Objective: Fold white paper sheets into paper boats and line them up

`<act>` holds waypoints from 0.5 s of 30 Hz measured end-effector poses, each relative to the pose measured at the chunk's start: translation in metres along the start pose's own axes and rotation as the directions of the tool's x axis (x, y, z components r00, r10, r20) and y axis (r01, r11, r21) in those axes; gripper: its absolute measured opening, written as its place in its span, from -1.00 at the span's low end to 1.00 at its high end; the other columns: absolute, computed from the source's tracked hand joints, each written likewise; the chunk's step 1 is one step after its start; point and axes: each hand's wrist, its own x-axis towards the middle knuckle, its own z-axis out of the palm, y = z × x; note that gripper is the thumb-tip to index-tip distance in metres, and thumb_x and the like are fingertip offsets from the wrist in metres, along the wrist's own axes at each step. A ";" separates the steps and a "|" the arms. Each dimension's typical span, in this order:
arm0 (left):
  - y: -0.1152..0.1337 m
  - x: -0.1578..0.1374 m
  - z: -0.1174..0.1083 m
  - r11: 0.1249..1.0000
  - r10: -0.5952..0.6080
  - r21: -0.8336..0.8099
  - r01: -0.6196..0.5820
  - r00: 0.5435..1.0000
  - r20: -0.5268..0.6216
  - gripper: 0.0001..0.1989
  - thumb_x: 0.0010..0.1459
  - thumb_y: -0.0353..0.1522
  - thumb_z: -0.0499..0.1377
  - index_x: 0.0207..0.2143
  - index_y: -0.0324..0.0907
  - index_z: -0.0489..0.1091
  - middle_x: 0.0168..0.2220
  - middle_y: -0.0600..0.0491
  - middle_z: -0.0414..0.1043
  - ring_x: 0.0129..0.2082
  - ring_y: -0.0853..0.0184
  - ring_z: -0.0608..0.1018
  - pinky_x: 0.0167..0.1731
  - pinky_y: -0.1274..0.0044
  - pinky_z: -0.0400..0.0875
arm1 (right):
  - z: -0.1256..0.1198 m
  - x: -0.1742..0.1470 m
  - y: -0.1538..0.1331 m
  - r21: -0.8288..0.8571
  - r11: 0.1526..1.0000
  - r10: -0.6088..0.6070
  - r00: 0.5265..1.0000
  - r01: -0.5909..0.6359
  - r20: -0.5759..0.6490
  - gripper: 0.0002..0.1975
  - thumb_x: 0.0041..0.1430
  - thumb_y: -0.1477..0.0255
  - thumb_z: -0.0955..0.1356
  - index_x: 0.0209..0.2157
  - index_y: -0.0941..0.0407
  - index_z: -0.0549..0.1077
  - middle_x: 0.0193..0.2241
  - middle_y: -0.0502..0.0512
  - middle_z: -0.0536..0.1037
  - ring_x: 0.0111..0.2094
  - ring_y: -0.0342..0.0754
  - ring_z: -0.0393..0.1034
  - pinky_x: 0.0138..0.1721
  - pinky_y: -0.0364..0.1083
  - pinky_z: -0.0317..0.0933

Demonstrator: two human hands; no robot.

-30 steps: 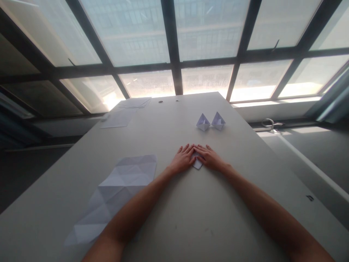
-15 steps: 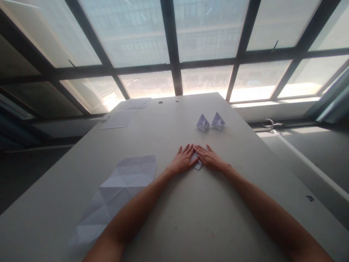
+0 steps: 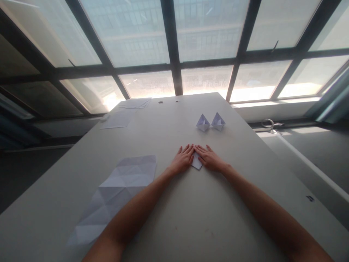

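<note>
A small folded piece of white paper [image 3: 197, 162] lies flat on the table, its near corner pointing toward me. My left hand [image 3: 184, 159] rests on its left side, fingers stretched out and flat. From the right, my right hand [image 3: 209, 158] presses on the other side, also with straight fingers. The fingertips of both hands almost meet at the paper's far end and cover it. Beyond the hands stand two folded paper shapes [image 3: 203, 123], pointed at the top, side by side.
Left of my left forearm lies a large creased sheet of paper [image 3: 124, 182], partly hidden by the arm. Several flat white sheets [image 3: 117, 119] are at the table's far left. Windows [image 3: 204, 32] rise behind the white table [image 3: 174, 218].
My left thumb has drawn back from the middle of the folded paper, so more of its surface shows. Both hands otherwise stay in place.
</note>
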 end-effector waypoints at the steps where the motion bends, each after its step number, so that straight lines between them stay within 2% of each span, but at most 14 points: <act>1: 0.000 0.000 0.000 1.000 -0.004 -0.003 0.004 1.000 -0.001 -0.44 0.39 -0.28 -0.20 0.40 -0.15 -0.10 0.42 -0.02 -0.13 0.42 0.23 -0.05 0.35 0.20 -0.16 | 0.000 0.000 0.000 0.005 1.000 0.006 1.000 -0.006 -0.004 -0.39 0.34 0.41 0.10 0.39 0.15 -0.03 0.37 0.14 0.02 0.39 0.02 -0.13 0.37 0.20 -0.30; 3: 0.001 0.001 0.000 1.000 -0.010 -0.006 0.010 1.000 0.002 -0.43 0.38 -0.28 -0.19 0.40 -0.14 -0.10 0.42 -0.02 -0.12 0.41 0.23 -0.05 0.35 0.19 -0.16 | 0.001 0.001 0.000 0.013 1.000 0.015 1.000 -0.015 -0.012 -0.38 0.32 0.48 0.08 0.39 0.12 -0.02 0.37 0.12 0.04 0.38 -0.01 -0.11 0.37 0.19 -0.31; 6: 0.002 0.001 -0.001 1.000 -0.011 -0.008 0.011 1.000 0.006 -0.43 0.38 -0.28 -0.18 0.40 -0.14 -0.09 0.42 -0.03 -0.11 0.41 0.22 -0.05 0.35 0.18 -0.17 | 0.001 0.001 -0.001 0.001 0.999 0.036 0.999 -0.036 -0.030 -0.36 0.28 0.54 0.09 0.39 0.08 0.01 0.36 0.11 0.08 0.38 0.00 -0.10 0.36 0.23 -0.42; 9: 0.003 0.001 -0.003 1.000 -0.014 -0.010 0.014 1.000 0.021 -0.44 0.38 -0.27 -0.19 0.39 -0.16 -0.05 0.41 -0.04 -0.10 0.41 0.21 -0.03 0.35 0.18 -0.16 | 0.002 0.000 0.000 -0.021 0.990 0.139 0.987 -0.141 -0.082 -0.35 0.26 0.56 0.10 0.38 0.04 0.04 0.36 0.15 0.10 0.38 0.08 -0.11 0.31 0.36 -0.51; 12: 0.003 0.001 -0.006 1.000 -0.011 -0.011 0.012 0.999 0.030 -0.45 0.39 -0.27 -0.20 0.38 -0.19 -0.02 0.41 -0.04 -0.10 0.41 0.20 -0.03 0.35 0.18 -0.15 | 0.004 0.000 0.006 -0.019 0.956 0.283 0.941 -0.292 -0.186 -0.36 0.26 0.58 0.10 0.36 0.05 0.09 0.35 0.22 0.11 0.38 0.15 -0.10 0.26 0.46 -0.50; 15: 0.003 0.001 -0.006 1.000 -0.015 -0.011 0.015 1.000 0.028 -0.45 0.39 -0.27 -0.20 0.38 -0.19 -0.03 0.42 -0.03 -0.11 0.41 0.21 -0.03 0.35 0.18 -0.16 | 0.004 -0.002 0.016 0.009 0.916 0.388 0.876 -0.402 -0.287 -0.39 0.26 0.57 0.11 0.33 0.11 0.15 0.33 0.29 0.15 0.36 0.18 -0.05 0.26 0.47 -0.39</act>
